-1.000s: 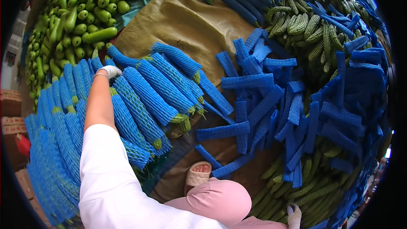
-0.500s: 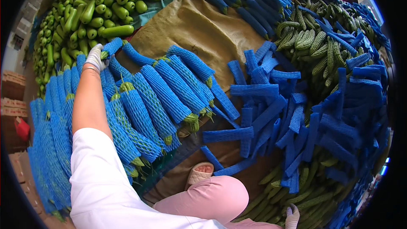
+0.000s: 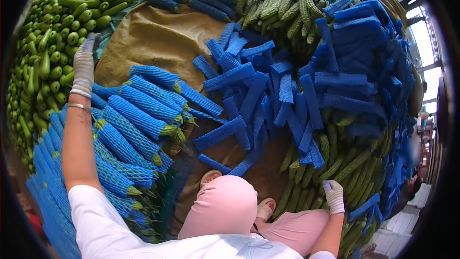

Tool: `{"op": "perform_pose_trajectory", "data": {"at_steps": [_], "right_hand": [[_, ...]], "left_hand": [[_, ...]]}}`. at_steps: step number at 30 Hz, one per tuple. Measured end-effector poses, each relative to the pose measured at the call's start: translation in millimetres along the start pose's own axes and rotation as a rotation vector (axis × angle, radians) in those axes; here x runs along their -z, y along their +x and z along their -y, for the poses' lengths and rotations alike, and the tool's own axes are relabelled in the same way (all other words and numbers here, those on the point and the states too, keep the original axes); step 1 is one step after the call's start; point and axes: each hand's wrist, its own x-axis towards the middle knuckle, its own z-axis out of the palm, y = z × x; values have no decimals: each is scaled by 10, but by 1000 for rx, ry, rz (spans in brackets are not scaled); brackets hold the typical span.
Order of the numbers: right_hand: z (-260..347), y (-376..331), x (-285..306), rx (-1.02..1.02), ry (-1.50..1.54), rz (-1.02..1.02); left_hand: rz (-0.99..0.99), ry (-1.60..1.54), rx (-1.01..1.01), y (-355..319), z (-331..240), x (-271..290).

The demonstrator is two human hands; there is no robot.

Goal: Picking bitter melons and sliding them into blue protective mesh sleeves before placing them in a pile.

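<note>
My left hand (image 3: 85, 63), in a white knit glove, is stretched out at the edge of the heaped pale green gourds (image 3: 54, 58). Its fingers extend forward, and I see nothing in them. Just below it, long green gourds in blue foam net sleeves (image 3: 136, 117) lie in a slanting row. On the right, my gloved right hand (image 3: 334, 196) is low over dark green ridged gourds (image 3: 352, 168). Its fingers are curled in, with the thumb side up; whatever they hold, if anything, is hidden.
Loose blue net sleeves (image 3: 258, 98) lie piled in the middle and right. Behind them is a heap of bumpy green gourds (image 3: 287, 7). A brown sheet (image 3: 143, 36) spreads beyond the sleeved row. My bent knee (image 3: 223, 204) is at the near middle.
My left hand has come off the sleeved gourd it was gripping and reaches farther out. My right hand has risen from the lower edge over the ridged gourds. The view has turned right.
</note>
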Motion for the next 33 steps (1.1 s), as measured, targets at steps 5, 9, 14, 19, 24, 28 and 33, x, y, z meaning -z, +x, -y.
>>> {"op": "perform_pose_trajectory", "data": {"at_steps": [5, 9, 14, 19, 24, 28, 33], "right_hand": [[693, 476, 1, 298, 21, 79], [977, 1146, -283, 342, -274, -1], [685, 2037, -630, 4, -377, -306], [682, 2123, -818, -2, 135, 82], [1202, 967, -148, 70, 1419, 306], [1108, 161, 124, 230, 1447, 222], [771, -375, 236, 301, 1465, 244]], "left_hand": [[479, -1, -191, -1248, -1169, -1658], [1091, -14, 48, -2359, -1608, -2275], [1591, 61, -109, -3176, -1567, -2484], [1587, 59, 119, -3558, -1604, -2642], [1126, 357, -545, -3781, -1686, -3136], [1186, 412, -638, -4161, -1802, -3396], [1255, 269, -468, -4662, -1710, -3401]]}}
